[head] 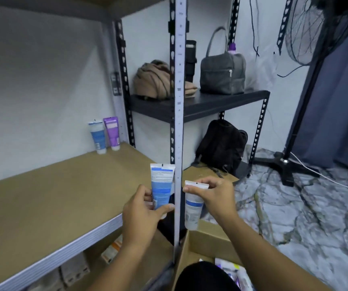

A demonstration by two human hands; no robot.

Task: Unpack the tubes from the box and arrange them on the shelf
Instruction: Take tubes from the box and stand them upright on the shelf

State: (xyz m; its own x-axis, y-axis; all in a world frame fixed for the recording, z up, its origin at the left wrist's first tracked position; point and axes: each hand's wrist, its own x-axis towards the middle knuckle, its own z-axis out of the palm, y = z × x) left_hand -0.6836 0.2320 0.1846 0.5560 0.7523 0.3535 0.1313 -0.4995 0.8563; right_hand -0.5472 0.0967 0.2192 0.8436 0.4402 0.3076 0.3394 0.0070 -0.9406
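My left hand (141, 215) pinches a blue and white tube (161, 185), held upright over the front right corner of the brown shelf board (49, 204). My right hand (217, 196) pinches the flat top end of a white tube with a blue band (193, 208), which hangs cap down just right of the grey upright post (179, 122). At the back of the shelf, against the wall, stand a blue tube (97, 136) and a purple tube (111, 133), side by side. The open cardboard box (208, 240) sits below my hands with more tubes inside.
A black rack (200, 103) to the right carries a grey bag (222, 75) and a tan bundle (154, 80); a black backpack (221, 145) sits under it. A fan stand (284, 160) and cables are on the marbled floor. Boxes lie under the shelf.
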